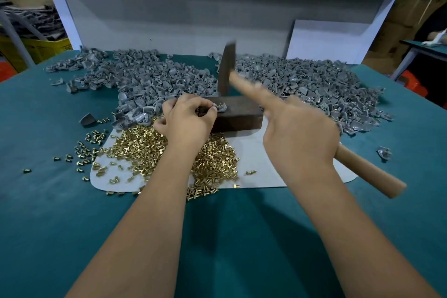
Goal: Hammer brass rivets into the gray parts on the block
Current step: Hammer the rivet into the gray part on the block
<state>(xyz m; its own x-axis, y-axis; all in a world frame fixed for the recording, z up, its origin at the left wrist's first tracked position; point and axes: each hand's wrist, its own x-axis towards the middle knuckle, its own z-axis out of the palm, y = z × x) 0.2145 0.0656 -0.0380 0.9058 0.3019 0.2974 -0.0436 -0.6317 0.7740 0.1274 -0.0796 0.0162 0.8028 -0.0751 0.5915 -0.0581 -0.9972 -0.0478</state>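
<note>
I am pinching one gray part (221,107) with my left hand (187,120), holding it on top of the single dark block (238,116); it appears to be carrying one brass rivet, though blur is obscuring it. My right hand (298,128) is gripping one hammer (226,72), head raised above the block. Loose rivets (145,150) and gray parts (290,75) are lying in two heaps beyond counting.

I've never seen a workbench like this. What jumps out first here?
Probably the hammer, blurred in the right hand above a dark block at the table's centre. The left hand pinches a gray part on that block. A glittering pile of brass rivets lies nearer, and heaps of gray parts cover the far side.
</note>
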